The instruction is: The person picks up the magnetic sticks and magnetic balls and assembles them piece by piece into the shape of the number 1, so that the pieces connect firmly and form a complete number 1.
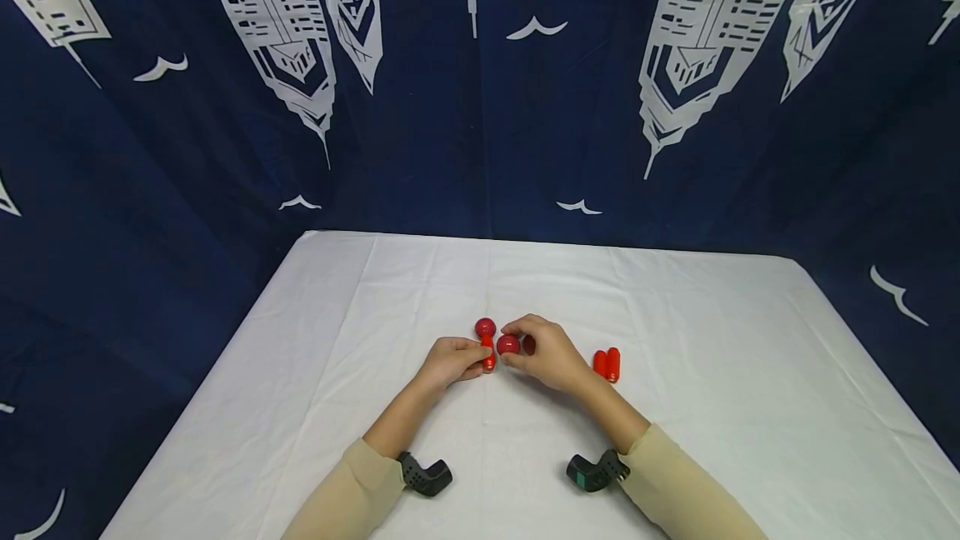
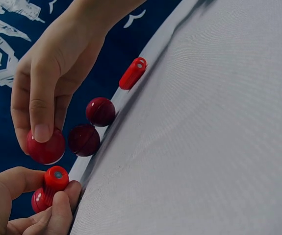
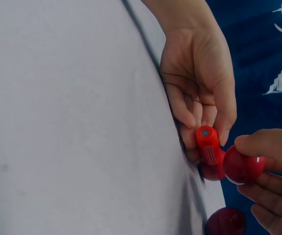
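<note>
Joining work, by the look of it: ball to rod. You pinch a red rod (image 1: 489,354) between thumb and fingers of your left hand (image 1: 452,361), the rod standing out past the fingertips at both ends. At its far end sits a ball (image 1: 485,327), seemingly joined on. The near end, facing you, is bare and shows a grey dot, possibly a magnet.

Your right hand (image 1: 551,354) grips a second ball (image 1: 507,345), thumb on one side, fingers on the other. It hangs just beside the rod, not on the bare end. Whether it touches the rod, you cannot tell.

Stock on the white cloth (image 1: 712,407): a third ball (image 2: 101,111) and a fourth ball (image 2: 84,140), close together beyond your right hand in the left wrist view; contact between them unclear. Right of your right hand, a long spare rod (image 1: 613,364) and, next to it, another spare (image 1: 600,363).

Judgement: you are midway through the first piece, one end done. The next move likely calls for a steady left pinch while the right brings its ball round to the grey dot, centred, then a light press. Risk: the ball snapping onto the wrong spot.
</note>
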A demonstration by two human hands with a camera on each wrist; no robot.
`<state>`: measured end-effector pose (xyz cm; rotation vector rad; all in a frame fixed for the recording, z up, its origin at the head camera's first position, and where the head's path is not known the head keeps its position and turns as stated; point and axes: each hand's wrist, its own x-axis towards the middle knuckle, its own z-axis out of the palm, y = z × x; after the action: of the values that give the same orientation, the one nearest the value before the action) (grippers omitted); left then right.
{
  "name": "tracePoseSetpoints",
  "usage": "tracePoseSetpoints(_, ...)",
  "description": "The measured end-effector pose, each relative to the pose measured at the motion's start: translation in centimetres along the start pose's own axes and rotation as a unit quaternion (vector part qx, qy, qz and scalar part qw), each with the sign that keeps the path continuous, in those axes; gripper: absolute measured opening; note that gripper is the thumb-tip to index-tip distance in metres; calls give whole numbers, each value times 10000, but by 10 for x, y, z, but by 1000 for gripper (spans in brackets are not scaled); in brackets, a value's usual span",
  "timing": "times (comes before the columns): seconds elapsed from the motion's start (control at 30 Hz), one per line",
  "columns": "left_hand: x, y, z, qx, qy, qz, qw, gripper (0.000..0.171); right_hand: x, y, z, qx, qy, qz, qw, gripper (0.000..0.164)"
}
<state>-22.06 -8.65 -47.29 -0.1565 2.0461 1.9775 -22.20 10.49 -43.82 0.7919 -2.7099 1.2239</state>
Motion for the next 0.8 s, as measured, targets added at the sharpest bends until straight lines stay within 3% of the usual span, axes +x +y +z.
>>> tracePoseSetpoints(0.23, -1, 0, 0, 2, -32, -7, 10000, 22, -9, -3, 6, 165, 372, -44, 9992, 35)
tracePoseSetpoints(0.8, 1, 0, -1, 28, -57, 58, 10000, 24, -26, -8, 25, 600, 606, -227, 9961, 29)
